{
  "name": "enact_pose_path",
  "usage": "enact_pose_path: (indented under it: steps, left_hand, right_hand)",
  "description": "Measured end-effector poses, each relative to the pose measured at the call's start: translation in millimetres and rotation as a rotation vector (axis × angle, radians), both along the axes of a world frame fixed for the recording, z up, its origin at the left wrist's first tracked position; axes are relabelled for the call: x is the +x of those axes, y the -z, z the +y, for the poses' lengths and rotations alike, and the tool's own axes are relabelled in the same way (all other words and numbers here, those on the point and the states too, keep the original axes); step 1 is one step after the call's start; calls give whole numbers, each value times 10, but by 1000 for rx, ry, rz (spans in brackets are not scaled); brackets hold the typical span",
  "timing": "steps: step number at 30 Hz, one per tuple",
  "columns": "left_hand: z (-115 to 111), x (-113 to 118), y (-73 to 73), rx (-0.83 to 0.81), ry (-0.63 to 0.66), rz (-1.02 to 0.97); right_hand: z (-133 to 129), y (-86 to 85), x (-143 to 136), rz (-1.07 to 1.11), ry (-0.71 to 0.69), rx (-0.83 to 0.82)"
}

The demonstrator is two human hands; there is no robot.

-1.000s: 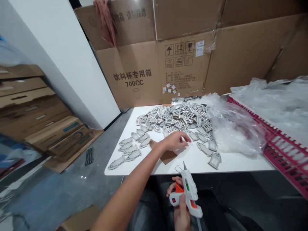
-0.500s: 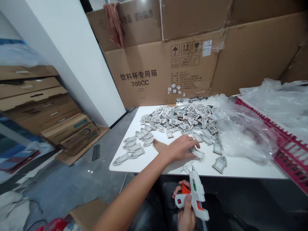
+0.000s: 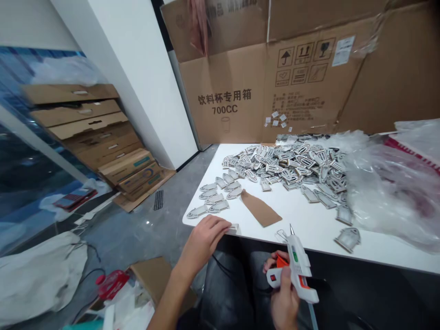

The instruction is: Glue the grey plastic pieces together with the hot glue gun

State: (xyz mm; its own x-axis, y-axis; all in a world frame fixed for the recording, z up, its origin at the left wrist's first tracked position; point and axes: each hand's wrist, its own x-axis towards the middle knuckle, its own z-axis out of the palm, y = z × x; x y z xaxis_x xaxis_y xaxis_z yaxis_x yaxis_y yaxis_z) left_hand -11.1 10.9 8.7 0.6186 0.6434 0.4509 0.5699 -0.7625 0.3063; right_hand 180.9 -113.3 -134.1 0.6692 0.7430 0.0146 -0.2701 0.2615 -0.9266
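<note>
My left hand (image 3: 207,236) is at the table's front edge, its fingers closed on a small grey cutout (image 3: 234,228) mostly hidden beneath them. In my right hand (image 3: 286,293) is a white glue gun (image 3: 298,261) with an orange trigger, nozzle pointing up; a clear glue stick trails from its back. Its wire stand (image 3: 282,234) shows beside the nozzle. Left of centre, several grey cutouts with one pointed end (image 3: 219,207) lie in rows. Behind them is a heap of similar pieces (image 3: 295,162). A strip of brown cardboard (image 3: 261,210) lies flat on the white table (image 3: 299,215).
Large cardboard boxes (image 3: 228,123) wall off the table's back. Clear plastic bags (image 3: 388,197) cover its right side, partly over a pink crate (image 3: 412,153). A single cutout (image 3: 348,239) lies near the right front. Stacked boxes (image 3: 113,142) and an open carton (image 3: 151,275) stand on the floor.
My left hand has moved left and toward me with a cutout, from mid-table to the front edge, uncovering the cardboard strip. The glue gun stays in my right hand. The camera view has turned left.
</note>
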Motion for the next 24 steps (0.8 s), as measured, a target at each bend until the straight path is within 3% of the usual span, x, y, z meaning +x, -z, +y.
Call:
enact_pose_path:
  steps: [2, 5, 16, 24]
  left_hand:
    - [-63, -72, 146, 65, -12, -7]
    - [-77, -95, 229, 157, -10, -58]
    - [44, 11, 147, 137, -85, -127]
    - [14, 144, 125, 199, -136, -127]
  right_hand:
    - [-2, 20, -12, -4, -13, -4]
    - [-7, 48, -24, -18, -17, -13]
    - [-20, 9, -37, -39, -9, -26]
    - [-7, 7, -18, -31, -26, -27]
